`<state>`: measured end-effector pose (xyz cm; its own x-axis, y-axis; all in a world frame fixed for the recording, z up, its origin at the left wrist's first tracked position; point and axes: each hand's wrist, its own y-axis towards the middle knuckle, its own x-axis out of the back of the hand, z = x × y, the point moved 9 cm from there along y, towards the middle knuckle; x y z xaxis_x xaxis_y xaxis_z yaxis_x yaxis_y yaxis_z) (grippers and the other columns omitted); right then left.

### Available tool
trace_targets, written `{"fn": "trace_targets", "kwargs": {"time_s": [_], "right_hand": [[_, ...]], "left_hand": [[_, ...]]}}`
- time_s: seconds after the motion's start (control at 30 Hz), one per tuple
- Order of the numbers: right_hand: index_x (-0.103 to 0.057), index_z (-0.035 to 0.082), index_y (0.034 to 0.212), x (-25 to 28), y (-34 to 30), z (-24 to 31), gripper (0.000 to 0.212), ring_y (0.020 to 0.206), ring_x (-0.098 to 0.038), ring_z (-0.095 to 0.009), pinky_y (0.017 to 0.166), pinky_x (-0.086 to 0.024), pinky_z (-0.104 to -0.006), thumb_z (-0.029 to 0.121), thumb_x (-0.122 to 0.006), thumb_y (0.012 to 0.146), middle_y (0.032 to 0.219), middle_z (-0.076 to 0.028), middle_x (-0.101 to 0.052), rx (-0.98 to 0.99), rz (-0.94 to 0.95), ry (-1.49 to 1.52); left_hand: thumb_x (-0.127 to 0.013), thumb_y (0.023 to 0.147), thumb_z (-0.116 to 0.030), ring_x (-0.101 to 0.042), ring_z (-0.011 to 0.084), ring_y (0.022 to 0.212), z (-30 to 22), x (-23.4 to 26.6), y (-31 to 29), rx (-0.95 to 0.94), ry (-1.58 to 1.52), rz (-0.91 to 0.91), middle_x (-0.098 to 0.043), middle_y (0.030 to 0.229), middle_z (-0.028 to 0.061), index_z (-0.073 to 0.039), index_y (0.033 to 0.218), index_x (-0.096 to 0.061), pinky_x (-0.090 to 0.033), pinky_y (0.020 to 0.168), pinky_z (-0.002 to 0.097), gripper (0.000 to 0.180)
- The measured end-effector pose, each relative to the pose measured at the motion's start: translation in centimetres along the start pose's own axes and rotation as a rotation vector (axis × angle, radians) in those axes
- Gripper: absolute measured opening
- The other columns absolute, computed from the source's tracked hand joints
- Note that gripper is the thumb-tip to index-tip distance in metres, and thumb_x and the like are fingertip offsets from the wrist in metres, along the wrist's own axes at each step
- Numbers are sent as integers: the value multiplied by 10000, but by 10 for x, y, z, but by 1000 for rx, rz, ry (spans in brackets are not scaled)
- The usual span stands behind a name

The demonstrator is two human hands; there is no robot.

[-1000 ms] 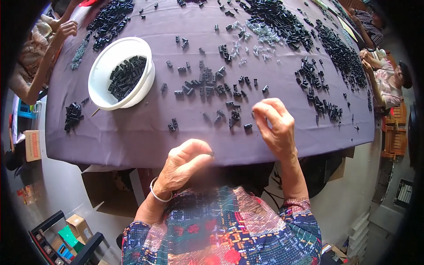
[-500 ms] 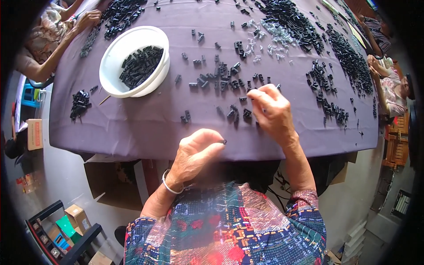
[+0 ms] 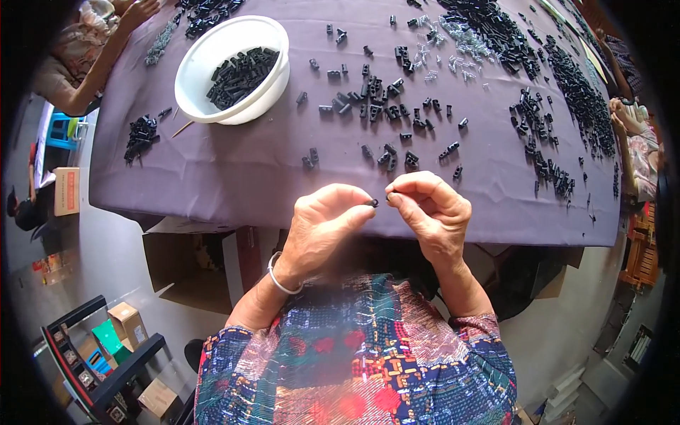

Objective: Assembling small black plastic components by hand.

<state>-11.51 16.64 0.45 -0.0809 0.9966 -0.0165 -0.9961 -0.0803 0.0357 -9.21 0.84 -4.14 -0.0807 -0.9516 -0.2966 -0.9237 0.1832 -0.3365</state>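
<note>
My left hand pinches a small black plastic part between thumb and forefinger, close to the table's near edge. Facing it, a short gap away, my right hand has thumb and forefinger pressed together on another small black part, mostly covered by the fingertips. Just beyond both hands lie loose black plastic parts, with a denser cluster farther off. To the left, a white bowl holds many short black pieces.
A purple cloth covers the table. Small clear pieces and a large black heap lie at the far right. A small black pile and a thin stick are left of the bowl. Other people's hands show at the sides.
My right hand has come back from the loose parts toward my left hand, now pinching a small black part. The left hand keeps its part. The view has shifted slightly.
</note>
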Motion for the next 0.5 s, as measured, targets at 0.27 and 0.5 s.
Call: {"fn": "trace_targets", "kwargs": {"time_s": [0.27,0.5], "right_hand": [[-684,2,945,2,-8,5,170,801,-659,-157,731,-523,-271,-71,-694,792,898,-82,-688,86,15,9],[-649,-51,962,1,-15,18,146,834,-651,-145,740,-531,-247,-111,-647,829,934,-108,-665,262,27,-250]], "left_hand": [[-713,852,-27,-597,57,793,-5,-7,-5,-62,-31,-15,-682,879,10,6,986,-678,-497,710,207,142],[-712,858,-38,-602,59,828,-7,-8,-7,-78,108,-73,-685,890,17,12,991,-672,-504,739,216,148]]}}
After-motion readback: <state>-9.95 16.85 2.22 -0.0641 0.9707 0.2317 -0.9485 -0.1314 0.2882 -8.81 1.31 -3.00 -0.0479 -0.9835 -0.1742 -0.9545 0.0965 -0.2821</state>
